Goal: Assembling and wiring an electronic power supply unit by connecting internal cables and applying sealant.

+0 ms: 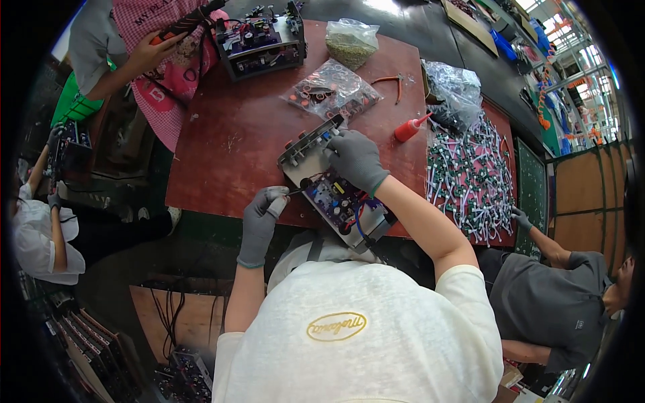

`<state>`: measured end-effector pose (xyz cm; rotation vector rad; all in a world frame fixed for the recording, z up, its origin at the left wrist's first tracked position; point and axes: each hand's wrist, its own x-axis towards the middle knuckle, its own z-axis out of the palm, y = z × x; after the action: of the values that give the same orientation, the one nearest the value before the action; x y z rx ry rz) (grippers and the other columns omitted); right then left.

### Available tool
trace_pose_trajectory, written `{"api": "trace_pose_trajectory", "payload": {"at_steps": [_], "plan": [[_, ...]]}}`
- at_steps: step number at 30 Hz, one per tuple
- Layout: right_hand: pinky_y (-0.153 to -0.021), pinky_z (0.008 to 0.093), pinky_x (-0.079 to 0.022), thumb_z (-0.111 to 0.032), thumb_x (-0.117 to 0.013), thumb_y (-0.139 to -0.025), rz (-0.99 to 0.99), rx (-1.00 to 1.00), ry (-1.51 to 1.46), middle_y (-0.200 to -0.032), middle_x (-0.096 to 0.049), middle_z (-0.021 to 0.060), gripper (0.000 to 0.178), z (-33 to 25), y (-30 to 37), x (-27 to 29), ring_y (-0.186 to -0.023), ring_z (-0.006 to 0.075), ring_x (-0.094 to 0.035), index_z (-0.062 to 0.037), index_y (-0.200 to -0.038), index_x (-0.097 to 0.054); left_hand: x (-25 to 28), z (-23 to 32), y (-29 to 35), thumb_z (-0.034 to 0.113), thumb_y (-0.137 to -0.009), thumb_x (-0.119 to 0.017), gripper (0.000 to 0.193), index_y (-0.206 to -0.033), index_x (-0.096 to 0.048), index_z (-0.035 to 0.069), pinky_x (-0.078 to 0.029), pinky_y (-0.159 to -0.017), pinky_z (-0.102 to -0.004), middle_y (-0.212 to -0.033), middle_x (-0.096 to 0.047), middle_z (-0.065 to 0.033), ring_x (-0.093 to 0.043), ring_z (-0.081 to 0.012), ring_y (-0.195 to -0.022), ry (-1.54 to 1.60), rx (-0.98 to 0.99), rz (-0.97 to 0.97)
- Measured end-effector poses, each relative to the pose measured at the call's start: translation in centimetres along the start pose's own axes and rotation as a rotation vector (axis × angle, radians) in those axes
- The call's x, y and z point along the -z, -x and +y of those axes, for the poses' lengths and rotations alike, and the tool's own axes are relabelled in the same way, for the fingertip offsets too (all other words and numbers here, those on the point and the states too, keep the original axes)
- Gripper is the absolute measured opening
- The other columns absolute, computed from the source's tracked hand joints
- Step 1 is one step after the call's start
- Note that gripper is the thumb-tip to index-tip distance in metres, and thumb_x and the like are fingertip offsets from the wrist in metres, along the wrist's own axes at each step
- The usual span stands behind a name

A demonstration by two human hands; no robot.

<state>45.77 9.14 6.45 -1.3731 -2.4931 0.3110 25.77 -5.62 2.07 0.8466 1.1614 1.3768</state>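
Observation:
An open electronic unit (339, 198) with a metal chassis and purple circuit boards lies tilted over the table's near edge. Its knobbed panel (310, 142) points away from me. My right hand (359, 161), in a grey glove, is curled over the unit at that panel, beside small blue parts; its fingertips are partly hidden. My left hand (261, 221), also gloved in grey, is at the unit's left side. Its thumb and fingers pinch a thin dark piece (296, 192) that reaches to the chassis; its kind is unclear.
On the red table (228, 161) are a bag of ring-like parts (332, 91), a bag of small pale pieces (351, 43), pliers (399, 87), a red bottle (410, 129) and another open unit (262, 43). Wired green boards (470, 178) cover the right. Co-workers stand around.

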Motion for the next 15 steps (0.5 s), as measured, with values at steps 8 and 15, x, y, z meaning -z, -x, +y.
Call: {"api": "trace_pose_trajectory", "payload": {"at_steps": [8,15], "plan": [[-0.072,0.0444,-0.049,-0.022,-0.061,-0.080,-0.057,-0.026,0.099,-0.087,-0.061,0.0124,0.015,-0.06,-0.25,-0.50,-0.086,0.0321,-0.061,-0.0079,-0.083,-0.065,0.09,-0.38,-0.11,0.006,-0.089,-0.061,0.012,-0.097,-0.066,-0.001,-0.045,-0.092,-0.0275,-0.116,-0.060,-0.0084,-0.056,-0.0153,-0.108,-0.228,-0.121,0.032],[-0.071,0.0441,-0.050,-0.021,-0.061,-0.079,-0.052,0.044,0.055,-0.086,-0.061,0.0127,0.015,0.41,-0.44,-0.89,-0.086,0.0316,-0.061,-0.0073,-0.083,-0.065,0.02,0.41,-0.02,0.006,-0.089,-0.061,0.011,-0.096,-0.065,-0.002,-0.045,-0.093,-0.0285,-0.116,-0.060,-0.0088,-0.056,-0.0160,-0.108,-0.296,-0.121,0.055]]}}
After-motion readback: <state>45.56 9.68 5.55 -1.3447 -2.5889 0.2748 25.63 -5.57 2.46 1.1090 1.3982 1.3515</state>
